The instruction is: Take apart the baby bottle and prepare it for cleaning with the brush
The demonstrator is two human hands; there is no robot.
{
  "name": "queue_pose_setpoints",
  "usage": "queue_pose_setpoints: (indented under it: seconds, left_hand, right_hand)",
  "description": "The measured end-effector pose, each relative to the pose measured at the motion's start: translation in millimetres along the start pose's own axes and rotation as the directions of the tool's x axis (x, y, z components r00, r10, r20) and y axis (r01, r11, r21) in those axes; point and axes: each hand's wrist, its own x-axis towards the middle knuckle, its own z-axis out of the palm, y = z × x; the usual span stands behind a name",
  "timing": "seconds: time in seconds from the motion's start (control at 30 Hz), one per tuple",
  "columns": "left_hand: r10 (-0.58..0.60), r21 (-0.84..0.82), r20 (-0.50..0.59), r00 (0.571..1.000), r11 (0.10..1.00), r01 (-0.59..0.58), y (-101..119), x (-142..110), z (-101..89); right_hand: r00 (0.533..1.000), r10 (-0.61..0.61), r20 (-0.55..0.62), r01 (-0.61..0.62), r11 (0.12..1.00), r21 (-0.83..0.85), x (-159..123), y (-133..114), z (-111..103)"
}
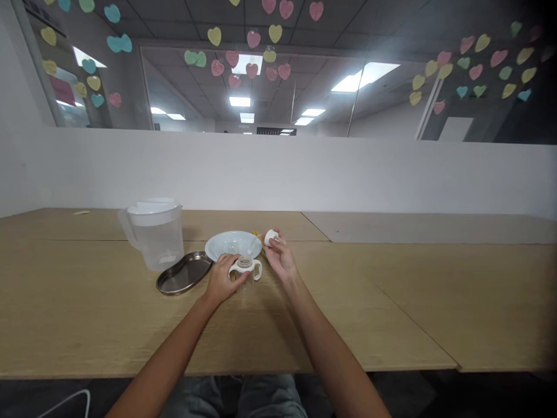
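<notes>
My left hand point(223, 280) is closed around a clear baby bottle point(245, 263) with white side handles, which stands upright on the table with its mouth uncovered. To the right and a little higher, my right hand point(282, 259) grips a white bottle cap point(270, 237) in its fingertips. A clear part sticks out of the cap's right side, and a thin straw seems to reach left from it over the bowl. The white bowl point(215, 242) sits just behind the bottle, with something clear in it that I cannot make out.
A lidded translucent pitcher point(162, 241) with liquid stands at the left. Between it and my left hand lies a metal kidney tray point(185, 274). Something small and yellow point(256, 233) shows behind the bowl. A white wall point(304, 174) rises along the table's point(348, 302) back.
</notes>
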Motion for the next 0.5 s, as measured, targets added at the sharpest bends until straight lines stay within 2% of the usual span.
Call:
queue_pose_setpoints:
  seconds: [0.27,0.5]
  left_hand:
    - [0.003,0.004,0.0,1.0,1.0,-0.003,-2,-1,-0.1]
    - [0.003,-0.005,0.004,1.0,1.0,-0.003,-1,0,-0.2]
  right_hand:
    - [0.99,-0.04,-0.136,0.016,0.984,-0.175,8,20,-10]
    - [0.996,-0.016,-0.088,-0.007,0.968,-0.25,7,28,-11]
